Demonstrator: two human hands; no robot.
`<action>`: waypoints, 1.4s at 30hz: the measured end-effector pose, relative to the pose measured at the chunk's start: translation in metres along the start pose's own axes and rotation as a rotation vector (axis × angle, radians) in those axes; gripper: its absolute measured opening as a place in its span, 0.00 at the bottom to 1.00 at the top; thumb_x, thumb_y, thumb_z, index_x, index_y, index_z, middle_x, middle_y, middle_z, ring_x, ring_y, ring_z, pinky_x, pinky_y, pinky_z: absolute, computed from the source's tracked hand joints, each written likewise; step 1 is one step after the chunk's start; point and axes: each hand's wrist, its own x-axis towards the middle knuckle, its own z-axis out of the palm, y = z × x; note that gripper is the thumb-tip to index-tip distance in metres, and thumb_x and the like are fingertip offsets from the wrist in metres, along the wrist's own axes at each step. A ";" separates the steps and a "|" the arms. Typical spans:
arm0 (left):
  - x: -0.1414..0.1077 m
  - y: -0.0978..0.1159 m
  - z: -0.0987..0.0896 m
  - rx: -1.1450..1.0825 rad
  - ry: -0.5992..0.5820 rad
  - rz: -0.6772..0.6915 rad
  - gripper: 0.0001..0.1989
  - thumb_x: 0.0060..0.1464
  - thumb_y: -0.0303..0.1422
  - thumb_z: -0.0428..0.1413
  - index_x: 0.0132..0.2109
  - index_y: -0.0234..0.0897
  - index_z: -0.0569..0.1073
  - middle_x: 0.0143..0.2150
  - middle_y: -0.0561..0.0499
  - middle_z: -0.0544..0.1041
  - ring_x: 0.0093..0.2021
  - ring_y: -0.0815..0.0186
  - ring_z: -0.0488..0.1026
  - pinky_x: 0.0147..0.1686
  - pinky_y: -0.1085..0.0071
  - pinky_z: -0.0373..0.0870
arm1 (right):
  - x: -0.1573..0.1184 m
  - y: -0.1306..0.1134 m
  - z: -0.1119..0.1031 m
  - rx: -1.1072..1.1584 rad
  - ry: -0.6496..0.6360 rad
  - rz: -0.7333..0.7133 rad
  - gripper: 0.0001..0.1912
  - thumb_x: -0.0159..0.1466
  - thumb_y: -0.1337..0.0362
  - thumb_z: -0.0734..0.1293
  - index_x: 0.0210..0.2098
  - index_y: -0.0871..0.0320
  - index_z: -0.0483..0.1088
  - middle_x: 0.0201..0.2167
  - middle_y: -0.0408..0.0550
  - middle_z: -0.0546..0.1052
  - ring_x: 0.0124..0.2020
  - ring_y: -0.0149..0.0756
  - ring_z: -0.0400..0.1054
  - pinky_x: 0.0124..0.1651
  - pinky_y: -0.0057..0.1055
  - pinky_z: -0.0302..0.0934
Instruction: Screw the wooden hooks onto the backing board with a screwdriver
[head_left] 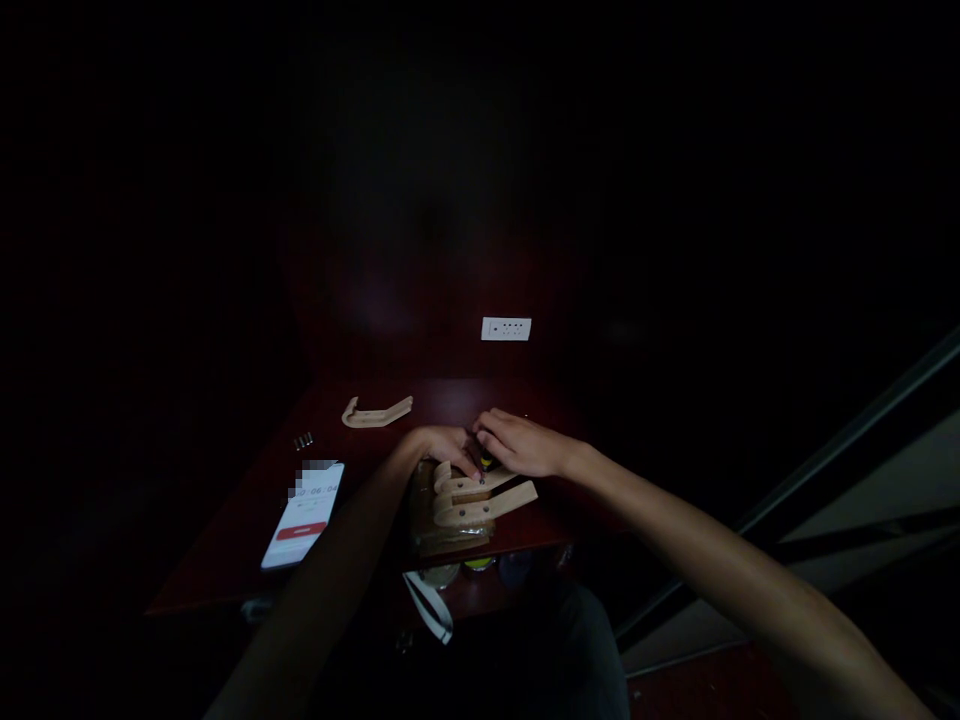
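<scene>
The scene is very dark. On a small dark red table (247,520), my left hand (448,447) and my right hand (525,443) meet just behind a stack of pale curved wooden pieces (480,497) lying on a clear plastic bag. The fingertips of both hands pinch a small dark and yellow object (486,461) at the top of the wooden pieces; what it is cannot be made out. Another curved wooden piece (377,412) lies apart at the far side of the table.
A phone (304,515) with a lit screen and red button lies at the left. Several small metal parts (304,440) sit beyond it. A white socket plate (506,328) is on the wall behind. Round items and a white strap (431,605) show under the table's front edge.
</scene>
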 end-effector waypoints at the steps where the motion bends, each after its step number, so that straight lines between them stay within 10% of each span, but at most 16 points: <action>1: 0.000 0.001 0.000 0.009 -0.016 0.009 0.21 0.42 0.43 0.62 0.42 0.34 0.77 0.40 0.49 0.78 0.40 0.65 0.72 0.41 0.73 0.66 | -0.002 0.000 0.004 0.028 0.052 -0.014 0.14 0.68 0.64 0.51 0.46 0.61 0.63 0.40 0.54 0.70 0.42 0.36 0.64 0.47 0.35 0.58; 7: -0.001 0.006 0.002 -0.035 -0.038 -0.052 0.19 0.42 0.42 0.62 0.40 0.34 0.76 0.38 0.51 0.77 0.38 0.66 0.72 0.39 0.74 0.66 | -0.010 0.004 0.023 0.279 0.194 -0.019 0.19 0.67 0.68 0.51 0.57 0.59 0.58 0.45 0.52 0.70 0.46 0.35 0.64 0.50 0.37 0.58; 15: -0.011 0.019 -0.001 0.095 0.071 -0.147 0.21 0.40 0.43 0.63 0.41 0.39 0.75 0.41 0.54 0.77 0.41 0.66 0.72 0.42 0.75 0.65 | -0.001 0.014 0.010 0.596 -0.001 -0.039 0.18 0.68 0.66 0.51 0.53 0.59 0.64 0.41 0.49 0.73 0.43 0.33 0.67 0.50 0.36 0.59; 26: 0.010 -0.005 -0.004 -0.179 -0.079 0.063 0.21 0.36 0.42 0.66 0.40 0.39 0.78 0.39 0.53 0.79 0.41 0.64 0.74 0.41 0.73 0.68 | 0.022 0.035 -0.020 0.213 -0.353 0.084 0.13 0.66 0.60 0.57 0.46 0.57 0.68 0.31 0.45 0.76 0.29 0.30 0.68 0.31 0.26 0.59; 42: -0.006 0.000 0.001 -0.081 0.061 0.200 0.15 0.44 0.39 0.63 0.39 0.38 0.77 0.40 0.53 0.78 0.40 0.65 0.72 0.39 0.73 0.67 | 0.018 0.026 -0.014 0.180 -0.233 0.021 0.07 0.64 0.59 0.61 0.38 0.51 0.69 0.26 0.40 0.74 0.24 0.30 0.65 0.27 0.27 0.56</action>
